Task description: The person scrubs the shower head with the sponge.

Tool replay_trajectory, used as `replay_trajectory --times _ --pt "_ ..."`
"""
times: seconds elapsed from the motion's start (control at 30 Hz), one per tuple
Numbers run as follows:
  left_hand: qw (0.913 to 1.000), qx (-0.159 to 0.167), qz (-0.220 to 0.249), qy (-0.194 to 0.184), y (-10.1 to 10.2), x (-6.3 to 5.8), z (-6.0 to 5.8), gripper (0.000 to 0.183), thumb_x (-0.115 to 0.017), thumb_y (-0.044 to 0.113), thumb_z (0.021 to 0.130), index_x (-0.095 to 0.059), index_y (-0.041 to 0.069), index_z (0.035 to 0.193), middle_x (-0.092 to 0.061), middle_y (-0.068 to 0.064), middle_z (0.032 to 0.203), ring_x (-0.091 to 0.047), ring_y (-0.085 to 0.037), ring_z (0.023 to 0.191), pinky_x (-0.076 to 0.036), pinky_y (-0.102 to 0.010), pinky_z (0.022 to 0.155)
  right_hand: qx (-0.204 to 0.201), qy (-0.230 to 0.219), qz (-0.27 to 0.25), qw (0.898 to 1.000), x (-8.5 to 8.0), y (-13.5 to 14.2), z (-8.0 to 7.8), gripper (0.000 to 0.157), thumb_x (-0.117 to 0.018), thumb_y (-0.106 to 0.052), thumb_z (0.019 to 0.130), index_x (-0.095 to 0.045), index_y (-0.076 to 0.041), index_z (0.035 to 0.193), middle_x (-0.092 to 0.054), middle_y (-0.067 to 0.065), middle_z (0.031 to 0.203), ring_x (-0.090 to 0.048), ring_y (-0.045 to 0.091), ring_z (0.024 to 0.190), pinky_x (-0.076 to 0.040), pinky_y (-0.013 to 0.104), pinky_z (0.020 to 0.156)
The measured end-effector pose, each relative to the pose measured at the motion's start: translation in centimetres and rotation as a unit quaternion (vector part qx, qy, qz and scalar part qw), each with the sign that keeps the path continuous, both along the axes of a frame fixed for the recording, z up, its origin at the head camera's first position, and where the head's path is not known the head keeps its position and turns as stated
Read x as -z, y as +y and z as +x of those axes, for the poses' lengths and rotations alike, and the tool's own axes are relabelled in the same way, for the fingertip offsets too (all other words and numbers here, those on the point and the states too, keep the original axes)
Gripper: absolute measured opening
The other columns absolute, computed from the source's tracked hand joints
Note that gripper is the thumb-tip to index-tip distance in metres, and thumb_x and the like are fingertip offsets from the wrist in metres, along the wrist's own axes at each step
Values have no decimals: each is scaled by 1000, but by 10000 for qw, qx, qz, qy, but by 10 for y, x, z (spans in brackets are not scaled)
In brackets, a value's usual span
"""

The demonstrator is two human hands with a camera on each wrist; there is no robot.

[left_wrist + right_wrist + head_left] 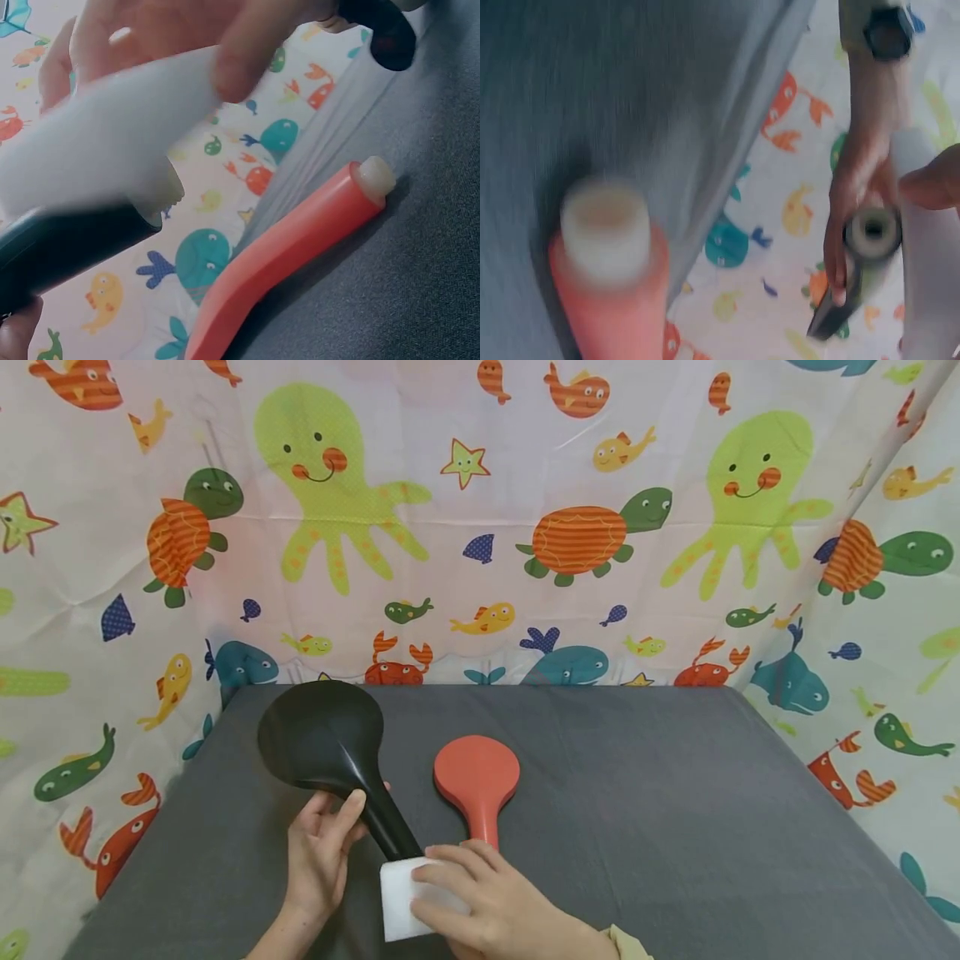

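My left hand grips the neck of a black hand-held shower head, its broad round head tilted up and to the left. At the lower end of its handle, my right hand holds a white sponge-like block, thumb and fingers on opposite faces. In the left wrist view, the white block overlaps the pale end fitting of the black handle. The right wrist view shows the fitting's hollow end beside the block.
A red shower head lies just right of the black one, its handle partly behind my right hand. Its white end fitting shows in the left wrist view. Grey cloth covers the table; a sea-animal curtain stands behind and at both sides.
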State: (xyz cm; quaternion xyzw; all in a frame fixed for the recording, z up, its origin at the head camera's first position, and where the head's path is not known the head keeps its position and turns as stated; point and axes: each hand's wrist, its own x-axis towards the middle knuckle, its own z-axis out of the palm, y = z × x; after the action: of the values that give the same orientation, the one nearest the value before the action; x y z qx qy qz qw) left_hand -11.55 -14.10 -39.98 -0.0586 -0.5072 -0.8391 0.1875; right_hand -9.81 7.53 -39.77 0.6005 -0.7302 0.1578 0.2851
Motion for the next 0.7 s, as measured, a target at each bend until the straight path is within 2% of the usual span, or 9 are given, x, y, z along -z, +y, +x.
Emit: replay_trajectory --times 0.1,0.17,0.23,0.33,0.43,0.53,0.63,0.7 --pt "9999 56 -86 0 0 0 0 20 -51 -9 90 -58 -13 108 -60 -13 101 -66 -28 91 -55 -34 73 -116 341 401 9985 7 -7 7 17 -54 -24 92 -62 -21 108 -50 0 123 -43 19 120 -40 30 94" --pt "9999 117 -112 38 0 0 0 20 -50 -8 91 -57 -14 109 -60 -13 102 -66 -28 92 -55 -34 73 -163 395 582 9974 10 -9 10 18 -51 -28 94 -63 -23 106 -49 -1 124 -41 18 122 -39 29 95" --pt "9997 194 -87 107 0 1 0 20 -49 -8 92 -57 -14 108 -59 -13 102 -65 -29 92 -55 -34 73 -206 294 541 9979 11 -9 10 19 -49 -29 95 -63 -23 106 -48 -1 124 -41 17 122 -37 29 97" --pt "9995 285 18 144 -3 0 0 19 -48 -8 92 -58 -14 108 -58 -13 103 -65 -31 93 -55 -36 73 -302 126 108 9994 11 -5 4 18 -49 -24 95 -62 -20 107 -48 3 124 -43 20 122 -38 31 96" --pt "9992 385 44 108 -6 -1 0 20 -47 -7 93 -59 -12 108 -57 -13 105 -64 -33 95 -55 -37 74 -277 -184 -358 9988 9 2 -3 21 -46 -16 91 -58 -15 108 -46 9 124 -44 25 119 -40 35 94" --pt "9983 585 -10 74 -8 0 0 21 -46 -6 93 -59 -9 109 -59 -12 107 -64 -33 96 -55 -37 75 -38 -899 -635 9939 8 11 -9 27 -51 -13 85 -54 -12 112 -40 14 129 -43 26 116 -43 35 90" --pt "9963 850 -97 17 -8 2 0 22 -45 -6 94 -59 -7 110 -61 -12 109 -63 -32 97 -54 -37 75 471 -1571 -757 9836 8 22 -13 31 -56 -16 84 -51 -12 115 -33 15 136 -42 26 114 -45 37 85" --pt "9944 1043 -115 -76 -8 4 -1 23 -45 -6 94 -59 -6 112 -62 -12 112 -63 -32 98 -54 -38 77 841 -1854 -833 9755 9 29 -15 31 -56 -18 86 -51 -12 115 -32 15 139 -41 26 115 -48 36 81"
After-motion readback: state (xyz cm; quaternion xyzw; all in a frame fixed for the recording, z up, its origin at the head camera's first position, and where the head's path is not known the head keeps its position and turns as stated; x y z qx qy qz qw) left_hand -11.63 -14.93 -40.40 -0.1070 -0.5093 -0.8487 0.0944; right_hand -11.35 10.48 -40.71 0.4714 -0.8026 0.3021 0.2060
